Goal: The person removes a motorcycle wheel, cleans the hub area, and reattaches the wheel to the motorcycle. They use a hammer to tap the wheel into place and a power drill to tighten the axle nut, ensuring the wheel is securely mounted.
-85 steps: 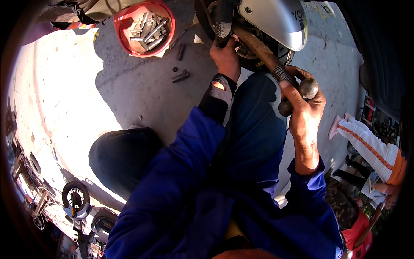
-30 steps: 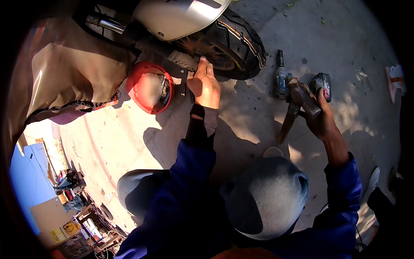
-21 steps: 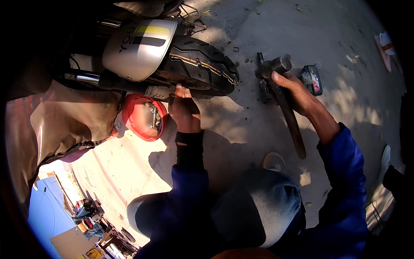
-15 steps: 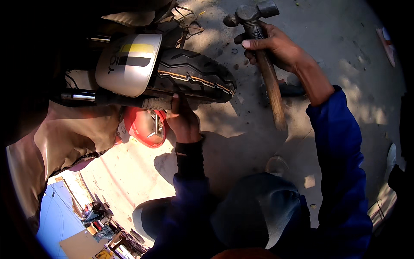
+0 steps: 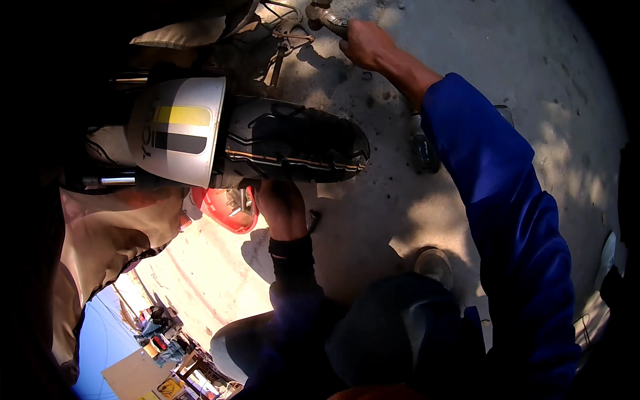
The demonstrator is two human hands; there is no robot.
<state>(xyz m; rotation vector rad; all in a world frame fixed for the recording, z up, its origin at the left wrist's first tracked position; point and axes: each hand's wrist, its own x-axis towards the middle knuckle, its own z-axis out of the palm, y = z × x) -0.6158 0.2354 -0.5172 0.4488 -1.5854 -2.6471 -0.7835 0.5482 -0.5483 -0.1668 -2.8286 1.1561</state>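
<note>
My right hand [image 5: 368, 45] is closed round the handle of a hammer [image 5: 333, 23], held out beyond the tyre at the top of the view. The hammer's metal head is partly cut off by the upper edge. My left hand [image 5: 283, 208] is curled against the near side of a black motorcycle tyre [image 5: 300, 143]. Its fingertips are in shadow below the tread, and what they grip cannot be made out. A silver mudguard [image 5: 180, 130] with yellow and black bands covers the tyre's left part. Beside the left hand lies a red bowl-shaped container [image 5: 223, 212] with metal parts in it.
A brown cover [image 5: 120, 230] drapes at the left. Thin metal stand-like rods [image 5: 283, 50] lie beyond the wheel. A dark object [image 5: 425, 153] sits on the ground under my right forearm. My shoe [image 5: 433, 265] and knee [image 5: 377, 313] are near. Assorted goods [image 5: 170, 340] stand lower left.
My right hand has swung the hammer up and left, toward the far side of the wheel. The wheel and mudguard appear turned and lower in view. My left hand stays by the tyre.
</note>
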